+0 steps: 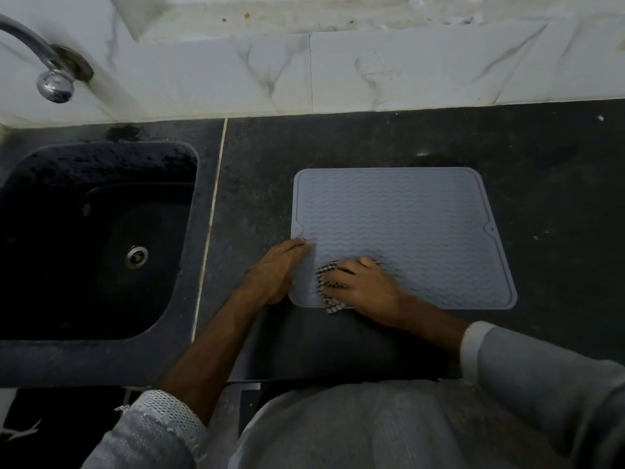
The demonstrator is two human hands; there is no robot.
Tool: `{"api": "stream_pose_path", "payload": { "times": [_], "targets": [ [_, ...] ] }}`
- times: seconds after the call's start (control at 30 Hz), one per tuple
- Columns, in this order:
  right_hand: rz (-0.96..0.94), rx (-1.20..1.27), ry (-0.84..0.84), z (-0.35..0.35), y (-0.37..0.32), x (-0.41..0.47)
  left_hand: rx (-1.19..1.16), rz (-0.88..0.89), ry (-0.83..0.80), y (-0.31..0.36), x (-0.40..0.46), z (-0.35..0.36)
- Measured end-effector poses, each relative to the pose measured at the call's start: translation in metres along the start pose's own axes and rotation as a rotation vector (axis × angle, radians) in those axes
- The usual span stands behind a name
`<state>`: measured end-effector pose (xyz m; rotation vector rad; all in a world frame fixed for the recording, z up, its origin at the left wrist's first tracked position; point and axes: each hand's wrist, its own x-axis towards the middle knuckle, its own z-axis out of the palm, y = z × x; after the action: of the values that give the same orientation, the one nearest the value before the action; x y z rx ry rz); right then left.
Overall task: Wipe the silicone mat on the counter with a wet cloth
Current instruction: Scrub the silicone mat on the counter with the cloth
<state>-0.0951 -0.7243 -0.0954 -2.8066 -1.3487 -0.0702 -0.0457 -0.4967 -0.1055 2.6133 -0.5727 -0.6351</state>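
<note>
Currently, head view: the grey rectangular silicone mat [406, 231], ribbed with fine wavy ridges inside a raised rim, lies flat on the dark speckled stone bench [338, 140] right of the black sink [98, 238]; the left hand [274, 272] rests with fingers straight on the mat's near-left edge, pinning it, while the right hand [362, 286] clasps a bunched checked cloth [329, 282] against the near-left corner. Judgement: stroke along the ridges, pressing evenly, with the edge pinned, since limp silicone may creep or buckle.
</note>
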Motion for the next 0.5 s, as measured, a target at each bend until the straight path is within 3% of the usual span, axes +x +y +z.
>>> {"api": "stream_pose_path", "payload": {
  "times": [0.13, 0.37, 0.5],
  "targets": [
    [-0.013, -0.033, -0.012, -0.005, 0.019, -0.031, 0.013, 0.006, 0.025, -0.004, 0.001, 0.007],
    [-0.030, 0.071, 0.004, -0.006, -0.018, 0.022, 0.033, -0.047, 0.040, 0.003, 0.007, 0.014],
    [-0.055, 0.016, 0.042, -0.003, 0.008, -0.017, 0.089, -0.050, 0.022, 0.002, 0.001, 0.015]
  ]
}}
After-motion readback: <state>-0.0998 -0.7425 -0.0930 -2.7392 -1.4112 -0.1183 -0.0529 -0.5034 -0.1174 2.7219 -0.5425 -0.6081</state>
